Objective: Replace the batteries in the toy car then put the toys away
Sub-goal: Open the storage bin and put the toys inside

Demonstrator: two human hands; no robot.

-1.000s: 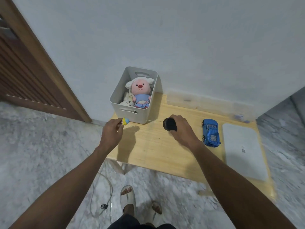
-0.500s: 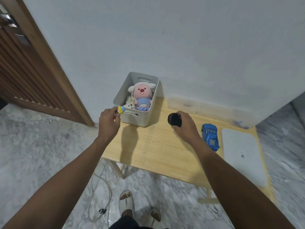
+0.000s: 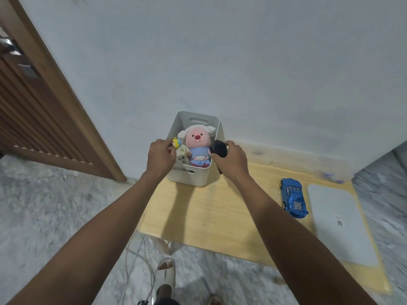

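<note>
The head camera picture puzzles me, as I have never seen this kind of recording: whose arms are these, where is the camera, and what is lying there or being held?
There is no machine here. A person wears a wide-angle camera on the head, looking forward and down, so the two arms are their own.

The left hand pinches a small yellow and blue toy over a grey bin. The right hand has its grip on a dark rounded object at the bin's right rim; what it is I cannot tell.

In the bin sit a pink plush toy and a white plush. The bin stands on a wooden table, which also bears a blue toy car and a flat white pad.
</note>
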